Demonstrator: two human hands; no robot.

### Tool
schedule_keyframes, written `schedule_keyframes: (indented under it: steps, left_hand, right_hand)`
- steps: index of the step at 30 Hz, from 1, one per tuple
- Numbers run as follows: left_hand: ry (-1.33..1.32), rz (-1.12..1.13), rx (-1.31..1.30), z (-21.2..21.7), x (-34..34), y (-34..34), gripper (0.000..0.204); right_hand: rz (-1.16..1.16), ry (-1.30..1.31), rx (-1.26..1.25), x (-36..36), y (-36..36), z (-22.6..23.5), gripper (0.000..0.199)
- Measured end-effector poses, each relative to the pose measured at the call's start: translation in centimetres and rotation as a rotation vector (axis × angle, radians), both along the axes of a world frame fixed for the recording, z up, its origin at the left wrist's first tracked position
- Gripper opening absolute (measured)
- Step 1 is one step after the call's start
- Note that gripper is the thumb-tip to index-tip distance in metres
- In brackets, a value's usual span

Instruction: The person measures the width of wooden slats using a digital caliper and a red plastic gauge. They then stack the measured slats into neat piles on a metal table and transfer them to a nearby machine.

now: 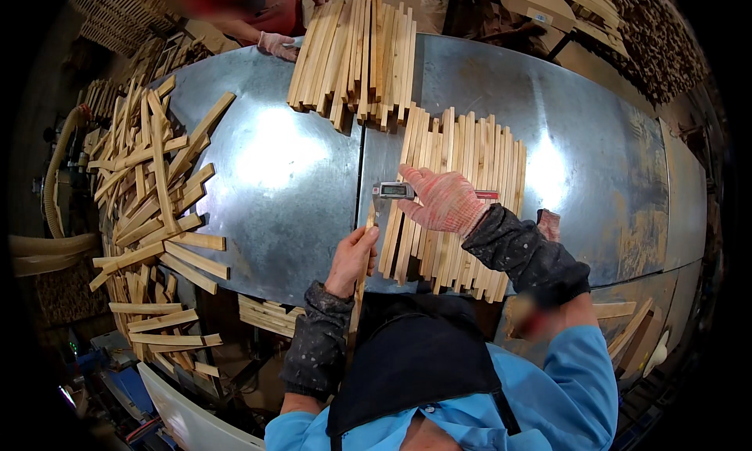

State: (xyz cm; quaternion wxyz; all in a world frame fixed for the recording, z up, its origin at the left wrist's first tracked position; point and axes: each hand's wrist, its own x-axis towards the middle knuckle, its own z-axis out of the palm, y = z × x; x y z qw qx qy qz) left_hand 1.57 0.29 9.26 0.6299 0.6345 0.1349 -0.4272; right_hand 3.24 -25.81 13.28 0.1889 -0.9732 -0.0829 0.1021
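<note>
My right hand (446,200), in a pink-and-white knit glove, grips a digital caliper (394,190) with a small grey display and a red-marked beam. My bare left hand (352,259) is closed round a narrow wooden strip (359,302), which stands up toward the caliper's jaws. Whether the jaws touch the strip is too small to tell. Under my right hand lies a row of wooden strips (462,153), side by side on the metal table (266,208). A pink glove (548,224) lies beyond my right sleeve.
Another stack of strips (356,55) sits at the far edge, where a co-worker's gloved hand (278,46) rests beside it. A loose heap of wooden pieces (160,169) covers the table's left end. More strips (270,314) lie below the near edge. A seam crosses the tabletop.
</note>
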Motion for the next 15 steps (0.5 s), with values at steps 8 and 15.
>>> schedule_keyframes:
  steps: [8, 15]
  left_hand:
    - [-0.004, -0.013, -0.017, -0.08, -0.53, 0.06, 0.055]
    - [-0.007, -0.032, -0.031, 0.25, -0.42, -0.03, 0.055]
  right_hand:
    - [0.006, -0.093, 0.087, 0.24, 0.12, -0.38, 0.067]
    - [0.049, -0.039, -0.008, 0.64, 0.25, -0.58, 0.072]
